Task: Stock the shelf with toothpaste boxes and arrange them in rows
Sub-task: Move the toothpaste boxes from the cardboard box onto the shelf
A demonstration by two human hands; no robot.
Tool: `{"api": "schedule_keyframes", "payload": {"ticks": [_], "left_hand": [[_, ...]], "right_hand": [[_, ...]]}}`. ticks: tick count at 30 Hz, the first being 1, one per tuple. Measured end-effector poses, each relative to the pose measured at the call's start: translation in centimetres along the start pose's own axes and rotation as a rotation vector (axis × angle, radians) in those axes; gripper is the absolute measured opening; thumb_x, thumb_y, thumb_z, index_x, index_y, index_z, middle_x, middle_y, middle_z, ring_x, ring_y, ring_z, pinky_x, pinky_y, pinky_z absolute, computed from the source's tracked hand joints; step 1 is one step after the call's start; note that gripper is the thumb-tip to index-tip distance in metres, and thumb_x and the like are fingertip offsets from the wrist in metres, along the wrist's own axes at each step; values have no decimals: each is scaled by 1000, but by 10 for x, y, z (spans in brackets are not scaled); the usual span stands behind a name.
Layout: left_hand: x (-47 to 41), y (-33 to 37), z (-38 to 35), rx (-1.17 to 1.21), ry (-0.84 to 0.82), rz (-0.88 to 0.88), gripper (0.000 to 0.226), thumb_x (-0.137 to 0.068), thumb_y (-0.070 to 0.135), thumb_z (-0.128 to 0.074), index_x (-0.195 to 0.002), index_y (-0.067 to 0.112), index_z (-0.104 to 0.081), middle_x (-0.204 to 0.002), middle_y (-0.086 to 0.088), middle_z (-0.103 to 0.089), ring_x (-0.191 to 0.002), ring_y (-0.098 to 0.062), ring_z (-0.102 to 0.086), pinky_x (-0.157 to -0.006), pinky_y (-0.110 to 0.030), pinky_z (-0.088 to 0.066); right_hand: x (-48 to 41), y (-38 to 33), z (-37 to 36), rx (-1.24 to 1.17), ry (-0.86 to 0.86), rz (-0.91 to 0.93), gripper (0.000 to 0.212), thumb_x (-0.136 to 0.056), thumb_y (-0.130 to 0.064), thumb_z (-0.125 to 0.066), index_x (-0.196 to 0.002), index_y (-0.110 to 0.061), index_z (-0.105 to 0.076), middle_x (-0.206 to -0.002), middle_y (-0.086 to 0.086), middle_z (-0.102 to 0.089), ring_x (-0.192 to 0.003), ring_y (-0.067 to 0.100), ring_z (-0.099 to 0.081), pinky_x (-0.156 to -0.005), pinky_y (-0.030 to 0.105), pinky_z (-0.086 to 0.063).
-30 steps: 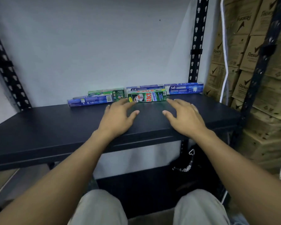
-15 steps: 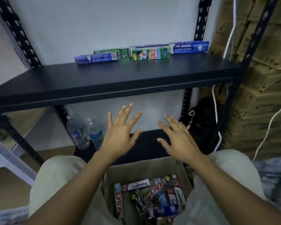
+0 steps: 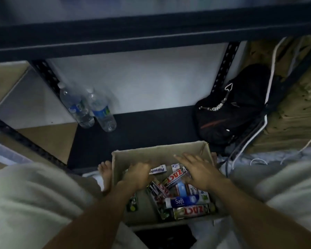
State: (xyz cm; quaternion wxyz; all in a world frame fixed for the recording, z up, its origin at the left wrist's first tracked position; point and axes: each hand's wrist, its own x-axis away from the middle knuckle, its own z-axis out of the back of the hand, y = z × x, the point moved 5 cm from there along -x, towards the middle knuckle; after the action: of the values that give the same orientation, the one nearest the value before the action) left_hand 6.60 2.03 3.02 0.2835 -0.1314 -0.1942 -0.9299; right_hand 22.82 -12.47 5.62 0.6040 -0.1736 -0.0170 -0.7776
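Stockroom floor: both hands down in the carton of toothpaste.

Black shelf (image 3: 151,35) overhead; cardboard carton (image 3: 162,151) between the seated person's knees; black bag (image 3: 235,105) and two water bottles (image 3: 90,106) on the lower board. Toothpaste boxes (image 3: 183,200) lie jumbled inside the carton. Left hand (image 3: 136,174) curled among them, grip unclear; right hand (image 3: 199,169) flat, fingers spread.
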Motion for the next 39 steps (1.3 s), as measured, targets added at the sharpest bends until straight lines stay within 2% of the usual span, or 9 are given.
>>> {"api": "schedule_keyframes", "payload": {"ticks": [4,8,11,15,23,31,34,37,39], "left_hand": [[-10,-21,-53,104,-51,4,61,-85,32,-67,-140,43,-46,-143,7,-51,-124,-20,-54,-102,-39,-48],[-18,-30,-86,160,-26,29,61,-85,21,-71,-141,35,-52,-150,6,-47,-134,-21,-46,-111,-34,-40],[-27,-37,-104,177,-43,69,62,-86,18,-69,-143,34,-49,-154,3,-41,-137,-25,-43,-113,-37,-38],[-31,-44,-125,257,-62,145,68,-90,14,-65,-147,40,-39,-157,5,-34,-142,-23,-37,-115,-43,-35],[-49,-49,-134,344,-54,208,54,-88,9,-65,-135,33,-55,-140,-1,-39,-129,-27,-43,-109,-45,-43],[-47,-51,-138,334,-81,196,66,-89,10,-68,-144,39,-46,-140,2,-35,-133,-24,-37,-110,-45,-43],[-45,-52,-133,316,-84,186,59,-86,13,-72,-138,34,-55,-140,3,-39,-134,-23,-38,-112,-44,-40],[-43,-51,-123,334,-88,139,53,-82,14,-77,-128,35,-61,-144,4,-47,-133,-21,-44,-112,-41,-40],[-41,-50,-112,344,-69,114,51,-78,14,-78,-121,37,-64,-137,4,-58,-126,-21,-53,-106,-37,-45]], "right_hand": [[-19,19,-41,-42,-69,-37,85,-92,-47,-60,-154,-43,-3,-163,-1,-14,-148,24,-17,-115,44,-25],[-36,36,-78,-78,-139,-73,85,-90,-46,-62,-154,-43,-6,-164,-3,-9,-150,24,-10,-117,50,-26],[-47,45,-95,-90,-160,-87,84,-90,-40,-65,-154,-42,-11,-165,-4,-5,-151,24,-7,-119,51,-22],[-67,61,-113,-119,-145,-110,81,-89,-33,-68,-153,-43,-19,-164,-2,-12,-150,25,-13,-120,48,-22],[-94,69,-139,-207,-212,-104,68,-92,-24,-64,-151,-34,-32,-159,-5,-28,-146,23,-17,-120,43,-19],[-91,64,-130,-220,-205,-118,55,-97,-15,-53,-147,-32,-41,-150,-3,-42,-139,22,-34,-114,39,-32],[-86,61,-127,-221,-172,-125,57,-95,-5,-51,-146,-30,-44,-149,-1,-45,-137,22,-40,-113,39,-37],[-83,60,-119,-263,-139,-142,56,-94,-13,-59,-143,-34,-45,-143,-2,-51,-128,19,-49,-106,40,-45],[-81,61,-108,-263,-80,-155,53,-92,-18,-63,-139,-37,-49,-135,-2,-56,-120,19,-55,-100,40,-50]]}}
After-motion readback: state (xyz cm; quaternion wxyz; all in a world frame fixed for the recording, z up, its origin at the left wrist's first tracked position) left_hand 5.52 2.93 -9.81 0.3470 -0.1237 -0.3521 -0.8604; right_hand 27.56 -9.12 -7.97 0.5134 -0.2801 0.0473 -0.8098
